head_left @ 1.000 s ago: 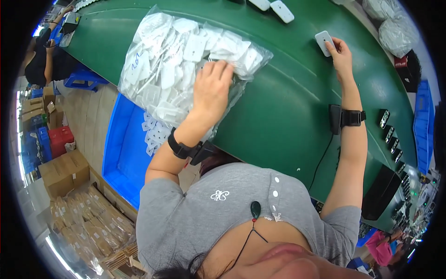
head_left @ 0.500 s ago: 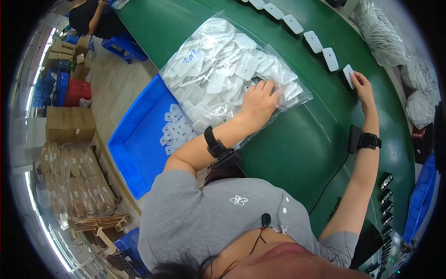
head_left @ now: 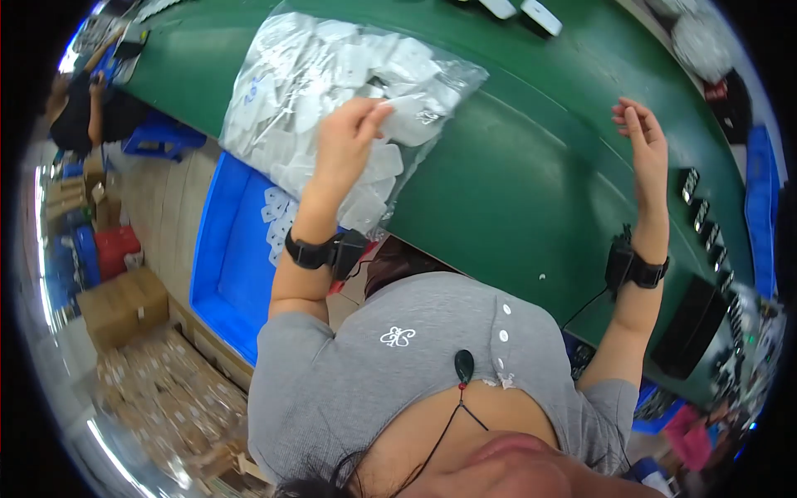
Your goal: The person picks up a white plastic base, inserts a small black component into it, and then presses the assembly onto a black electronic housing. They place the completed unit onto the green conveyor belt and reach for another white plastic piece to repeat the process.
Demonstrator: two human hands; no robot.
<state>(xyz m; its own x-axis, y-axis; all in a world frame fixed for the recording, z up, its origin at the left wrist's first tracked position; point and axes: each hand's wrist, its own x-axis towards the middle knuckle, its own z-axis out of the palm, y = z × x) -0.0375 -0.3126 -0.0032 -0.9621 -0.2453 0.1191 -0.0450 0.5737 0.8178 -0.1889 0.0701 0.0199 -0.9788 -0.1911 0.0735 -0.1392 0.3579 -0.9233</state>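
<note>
My left hand (head_left: 347, 143) is over a large clear plastic bag (head_left: 452, 83) filled with many flat white plastic plates (head_left: 332, 62). Its thumb and fingers come together in a pinch at the bag's near side, and what lies between the fingertips cannot be made out. Raised over the green table at the right is my right hand (head_left: 643, 141), its fingers loosely bent and apart, holding nothing. Two white plates with rounded corners, the nearer one (head_left: 541, 17) plainly visible, lie at the table's far edge.
A blue bin (head_left: 220, 249) with small white pieces (head_left: 278, 220) stands at the left below the green table (head_left: 506, 183). Black devices (head_left: 701, 212) line the table's right side. Cardboard boxes (head_left: 124, 307) are on the floor; another person (head_left: 87, 116) sits at the far left.
The view has turned, so most of the plate row is out of sight. My right hand has let go of a white plate and drawn back. My left hand has pulled back over the bag.
</note>
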